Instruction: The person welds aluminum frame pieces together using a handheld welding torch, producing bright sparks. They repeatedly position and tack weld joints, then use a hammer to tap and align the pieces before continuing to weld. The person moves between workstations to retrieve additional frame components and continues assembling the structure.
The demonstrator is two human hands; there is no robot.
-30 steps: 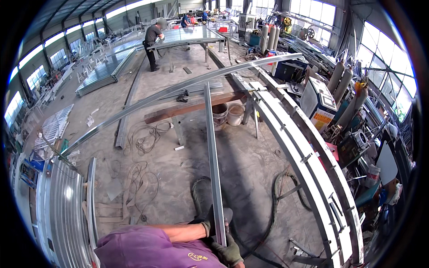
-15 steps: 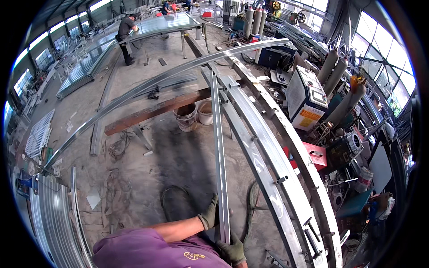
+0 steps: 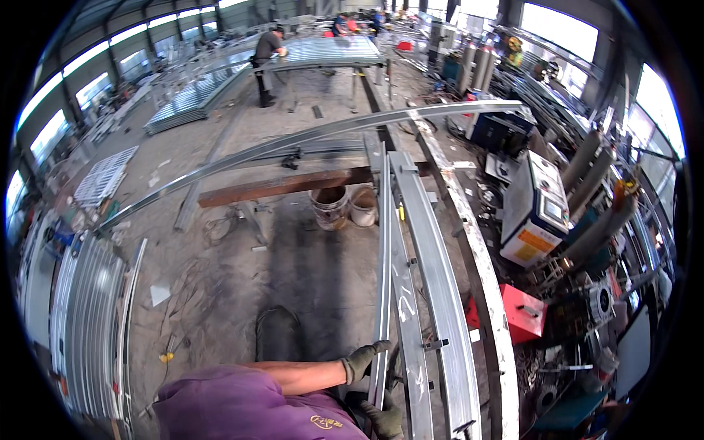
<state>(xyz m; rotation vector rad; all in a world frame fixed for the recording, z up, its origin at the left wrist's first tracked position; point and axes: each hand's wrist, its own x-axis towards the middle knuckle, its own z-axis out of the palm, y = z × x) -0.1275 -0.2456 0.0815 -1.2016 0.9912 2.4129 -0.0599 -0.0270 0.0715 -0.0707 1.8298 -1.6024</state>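
Note:
A long, narrow galvanized steel channel (image 3: 383, 242) runs away from me along the left side of the beams. My left hand (image 3: 362, 362), in a dark green work glove, is closed around its near part, fingertips over the top edge. Nearer to me, my right hand (image 3: 386, 421), gloved alike, grips it close to its near end; part of that hand is hidden. Just right of the channel lies a grey beam (image 3: 408, 312) with white chalk marks. Next to that is a wider galvanized beam (image 3: 434, 264) with small dark clamps (image 3: 435, 344) on it.
A rusty beam (image 3: 286, 187) crosses ahead, with two buckets (image 3: 330, 209) beside it. Beyond it arches a long curved bar (image 3: 293, 137). On the right stand a white machine (image 3: 534, 209) and a red box (image 3: 522, 314). Metal profiles (image 3: 88, 315) lie left. A person (image 3: 266, 66) works far off.
The channel has shifted right, closer beside the chalk-marked beam, with both hands still on it. My view has turned, so the surroundings sit differently in the picture.

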